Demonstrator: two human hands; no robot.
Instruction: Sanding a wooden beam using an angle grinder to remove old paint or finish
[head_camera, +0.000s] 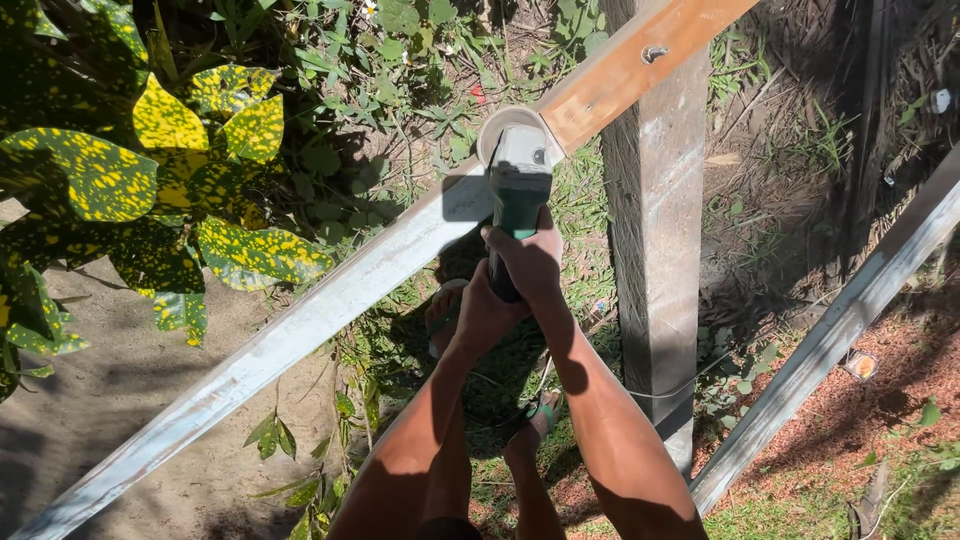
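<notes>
Tool: green-bodied angle grinder (520, 185), upper centre of the frame, its round disc guard pressed against the rail.
Right hand (530, 258): closed around the grinder's body just below the head, knuckles up.
Left hand (482, 312): wrapped around the dark rear handle of the grinder, directly beneath the right hand — the two touch.
Rail (300, 330): long wooden board running diagonally from lower left to upper right; left of the grinder it carries a pale grey-white coat, right of it the wood (640, 60) is bare and orange-brown.
Bolt (652, 53): metal fastener head in the bare stretch, top of frame, where the rail crosses the post.
Post (655, 250): weathered grey upright, right of centre, behind the rail.
Second rail (840, 325): grey board slanting along the right side, well apart from the grinder.
Plant (160, 160): broad green leaves spotted yellow, upper left.
Ground: sandy soil (120, 380) at lower left, grass and weeds in the middle, reddish earth (900, 380) at lower right.
Feet: one sandalled foot (540, 415) shows between the forearms — in shadow.
</notes>
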